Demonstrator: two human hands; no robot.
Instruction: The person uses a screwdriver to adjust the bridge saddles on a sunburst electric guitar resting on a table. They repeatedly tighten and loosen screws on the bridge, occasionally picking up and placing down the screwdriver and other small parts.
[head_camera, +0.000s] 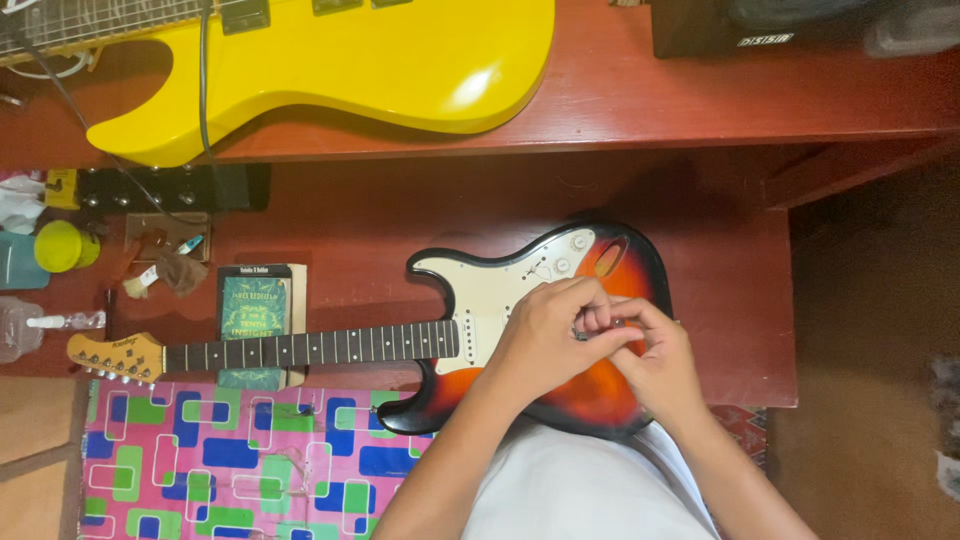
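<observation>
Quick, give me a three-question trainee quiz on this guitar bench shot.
1. True or false: both hands meet over the sunburst guitar body.
2. What colour is the guitar on the upper shelf? A) yellow B) white C) green
3. Fill in: under the sunburst guitar's neck lies a green ____.

Key: 1 true: left hand and right hand pinch something small there, too hidden to name. 2 A. 3 book.

White shirt, bare forearms, no sleeves
</observation>
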